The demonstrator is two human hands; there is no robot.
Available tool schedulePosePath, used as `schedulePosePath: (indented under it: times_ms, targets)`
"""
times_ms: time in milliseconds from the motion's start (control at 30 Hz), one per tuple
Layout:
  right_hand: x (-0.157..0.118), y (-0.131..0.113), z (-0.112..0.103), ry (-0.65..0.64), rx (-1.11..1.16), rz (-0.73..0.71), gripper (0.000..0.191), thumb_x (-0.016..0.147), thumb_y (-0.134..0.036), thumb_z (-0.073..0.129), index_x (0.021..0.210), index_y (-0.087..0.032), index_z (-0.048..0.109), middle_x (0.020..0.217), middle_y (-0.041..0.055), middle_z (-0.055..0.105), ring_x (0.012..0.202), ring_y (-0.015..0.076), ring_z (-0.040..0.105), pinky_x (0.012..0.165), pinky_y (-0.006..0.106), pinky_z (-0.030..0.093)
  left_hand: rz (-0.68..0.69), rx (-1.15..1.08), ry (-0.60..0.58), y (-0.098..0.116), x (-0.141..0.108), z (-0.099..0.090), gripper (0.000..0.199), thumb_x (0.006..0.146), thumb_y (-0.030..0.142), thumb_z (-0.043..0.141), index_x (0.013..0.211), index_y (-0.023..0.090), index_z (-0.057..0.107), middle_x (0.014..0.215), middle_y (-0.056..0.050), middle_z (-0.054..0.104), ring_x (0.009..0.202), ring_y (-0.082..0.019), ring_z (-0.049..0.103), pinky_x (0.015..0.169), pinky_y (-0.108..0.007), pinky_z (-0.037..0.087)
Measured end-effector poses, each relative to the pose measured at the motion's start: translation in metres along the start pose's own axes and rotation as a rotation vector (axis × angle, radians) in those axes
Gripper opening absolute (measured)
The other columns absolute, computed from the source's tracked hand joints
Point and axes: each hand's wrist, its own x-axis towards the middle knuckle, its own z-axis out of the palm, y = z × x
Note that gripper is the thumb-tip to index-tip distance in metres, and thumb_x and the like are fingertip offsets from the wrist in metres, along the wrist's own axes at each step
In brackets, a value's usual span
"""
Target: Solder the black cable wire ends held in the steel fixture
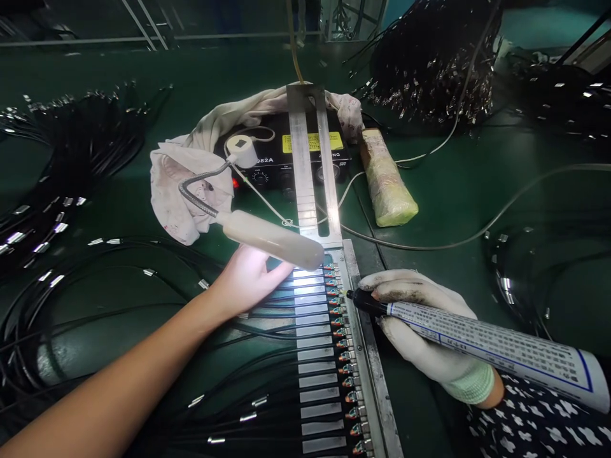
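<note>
My bare left hand (251,277) lies at the upper left of a metal fixture (353,286), its thumb reaching over the black cables (272,312); its fingers are partly hidden beneath a white gooseneck lamp (274,240). In a soiled white glove, my right hand (420,318) grips a printed tube (477,346). The tube's black nozzle points left, its tip beside the small connectors (340,312) lined up along the fixture. Each cable runs in from the left to a connector with coloured wires.
Behind the fixture sit a black control box (267,168), a white cloth (179,191) and a wrapped block (387,181). Bundles of black cables lie at the left (95,133) and back right (424,63). A thin hose (443,245) crosses the right side.
</note>
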Motion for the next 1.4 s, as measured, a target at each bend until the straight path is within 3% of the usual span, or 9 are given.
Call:
schedulePosePath:
  times_ms: [567, 1400]
  targets:
    - [-0.0005, -0.0045, -0.0021, -0.010, -0.011, -0.015, 0.029, 0.071, -0.006, 0.065, 0.095, -0.022, 0.067, 0.098, 0.0057, 0.072, 0.089, 0.0221, 0.070, 0.079, 0.035, 0.061, 0.022, 0.024, 0.002, -0.0005, 0.0007, 0.0000, 0.022, 0.090, 0.032, 0.056, 0.106, 0.019, 0.063, 0.102, -0.004, 0.067, 0.098, -0.021, 0.061, 0.094, -0.035, 0.049]
    - [0.0000, -0.0027, -0.0017, 0.010, 0.002, -0.004, 0.031, 0.071, -0.007, 0.067, 0.098, -0.022, 0.067, 0.103, 0.0071, 0.071, 0.095, 0.0244, 0.069, 0.083, 0.039, 0.060, 0.020, 0.030, 0.005, -0.0014, -0.0006, -0.0001, 0.021, 0.089, 0.031, 0.057, 0.104, 0.018, 0.064, 0.098, -0.005, 0.068, 0.096, -0.023, 0.062, 0.090, -0.035, 0.050]
